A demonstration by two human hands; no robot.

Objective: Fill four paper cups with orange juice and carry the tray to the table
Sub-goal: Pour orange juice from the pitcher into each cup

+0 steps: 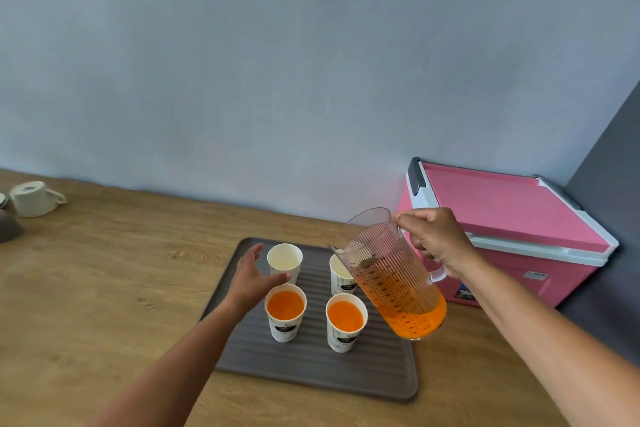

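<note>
A clear pitcher of orange juice is gripped by its handle in the right hand and tilted, spout over the far right cup. The left hand is held open, fingers spread, just beside the empty far left cup. Two filled cups are seen nearer on the grey tray, which is set on the wooden counter

- My wooden counter carries the grey tray.
- Far left of the tray, a white mug lies overturned.
- Right of the tray stands a pink cooler.
</note>
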